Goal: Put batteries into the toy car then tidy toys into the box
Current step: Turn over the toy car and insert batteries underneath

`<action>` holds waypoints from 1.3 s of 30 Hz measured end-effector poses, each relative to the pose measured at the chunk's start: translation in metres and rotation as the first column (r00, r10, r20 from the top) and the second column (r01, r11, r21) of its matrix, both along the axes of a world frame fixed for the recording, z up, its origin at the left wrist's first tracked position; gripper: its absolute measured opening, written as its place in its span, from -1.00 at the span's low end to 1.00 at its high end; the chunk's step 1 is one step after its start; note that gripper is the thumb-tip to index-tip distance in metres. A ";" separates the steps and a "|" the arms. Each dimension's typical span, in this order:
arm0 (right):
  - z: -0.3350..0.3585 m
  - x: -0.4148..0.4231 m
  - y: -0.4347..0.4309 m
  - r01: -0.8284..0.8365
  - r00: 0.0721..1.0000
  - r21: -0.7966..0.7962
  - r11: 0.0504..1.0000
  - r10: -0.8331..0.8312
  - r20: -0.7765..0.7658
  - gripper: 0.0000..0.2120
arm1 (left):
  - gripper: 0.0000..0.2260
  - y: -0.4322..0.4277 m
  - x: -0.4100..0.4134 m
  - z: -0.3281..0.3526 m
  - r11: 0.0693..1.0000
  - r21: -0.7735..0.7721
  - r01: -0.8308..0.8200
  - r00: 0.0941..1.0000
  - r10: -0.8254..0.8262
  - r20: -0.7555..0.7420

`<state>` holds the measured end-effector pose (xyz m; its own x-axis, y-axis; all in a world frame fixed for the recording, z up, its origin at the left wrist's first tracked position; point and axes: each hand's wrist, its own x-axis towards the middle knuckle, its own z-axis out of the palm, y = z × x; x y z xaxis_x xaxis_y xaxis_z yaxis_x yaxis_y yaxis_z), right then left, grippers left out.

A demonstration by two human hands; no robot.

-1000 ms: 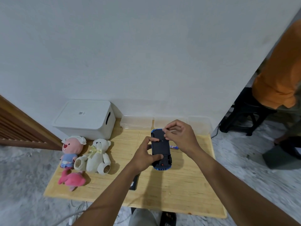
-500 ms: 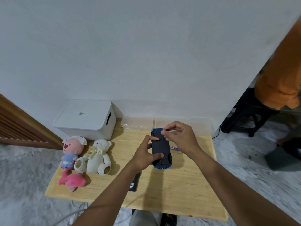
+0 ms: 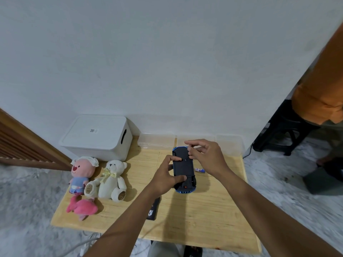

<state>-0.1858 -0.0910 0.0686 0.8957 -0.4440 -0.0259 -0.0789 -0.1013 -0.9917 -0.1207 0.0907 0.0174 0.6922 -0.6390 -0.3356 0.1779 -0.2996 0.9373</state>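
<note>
**1. Status.** We judge the battery step to be in hand and not finished. The blue plastic toy car lies upside down, black underside up, at mid-desk. The left hand has its grip clamped on the car's near left side, thumb across the underside. The right hand is at the car's far end, fingers curled and tips drawn together. We cannot tell whether that grip holds anything. 1 small blue-and-white cylindrical battery lies loose on the pale wooden desk, just beside the car. A flat black item with white print lies partly under the left forearm; we cannot identify it.

**2. Outstanding.** Tidying is not yet started. 3 toys sit on the desk near the box: a white plush teddy bear, a pink plush animal in a white cap and a bright pink plush toy.

**3. Containers.** The white rectangular plastic box stands at the desk's far left corner with its lid on, so its contents are hidden. In the clear plastic trays along the wall we make out nothing.
</note>
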 end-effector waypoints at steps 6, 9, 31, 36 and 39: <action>-0.002 0.002 -0.001 0.014 1.000 -0.003 1.000 -0.014 -0.009 -0.88 | -0.51 -0.002 0.002 0.002 1.000 0.008 0.005 1.000 -0.005 0.011; -0.002 0.004 -0.001 0.011 0.999 0.023 1.000 -0.010 -0.038 -0.92 | -0.51 -0.002 0.003 0.003 1.000 0.012 0.019 1.000 -0.019 0.025; -0.008 -0.001 -0.002 -0.010 0.999 -0.053 0.999 0.008 -0.050 -0.79 | -0.51 -0.002 0.000 0.001 1.000 0.019 0.013 1.000 -0.013 0.012; -0.008 -0.003 -0.001 -0.018 0.999 -0.028 0.999 0.017 -0.042 -0.85 | -0.52 -0.004 -0.001 0.003 0.999 0.031 0.014 1.000 -0.014 0.002; -0.007 -0.003 -0.002 0.006 0.999 -0.057 0.998 -0.009 -0.046 -0.87 | -0.52 -0.004 -0.002 0.003 0.999 0.032 0.015 1.000 -0.015 -0.001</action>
